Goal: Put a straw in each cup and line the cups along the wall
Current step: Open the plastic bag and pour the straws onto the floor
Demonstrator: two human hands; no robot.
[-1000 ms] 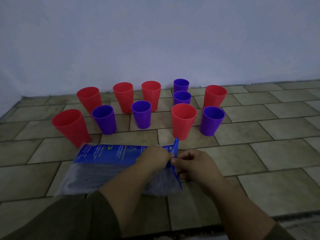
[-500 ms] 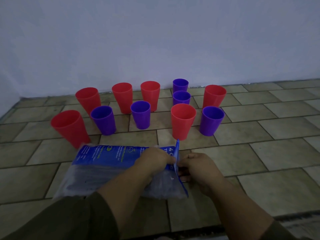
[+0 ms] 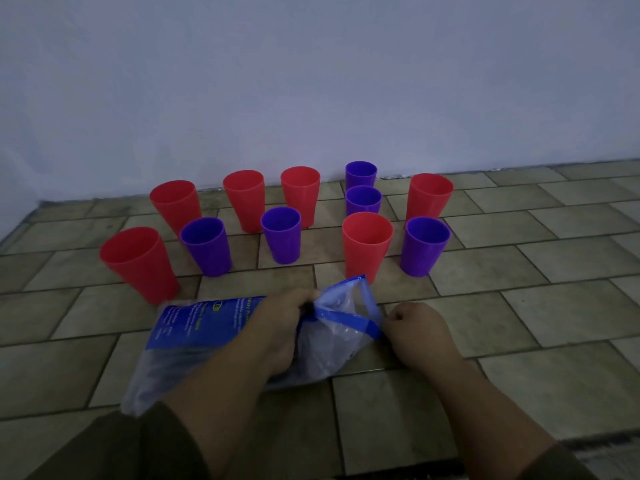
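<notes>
The only print is on the blue panel (image 3: 194,327) of the clear plastic bag (image 3: 322,355) lying on the tiled floor (image 3: 519,306). It has lines of small white lettering, a few yellow-green words and a small oval yellow-green mark near the panel's far edge. All of it is too blurred and small to read, so no word, brand or number can be made out.

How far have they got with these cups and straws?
Barely started. Done: nothing yet; no straw stands in any of the eleven cups, which sit in a loose cluster, not a row along the wall. In hand: the left hand and right hand grip the bag at its open mouth. Left: a straw in every cup, then lining them up.
</notes>
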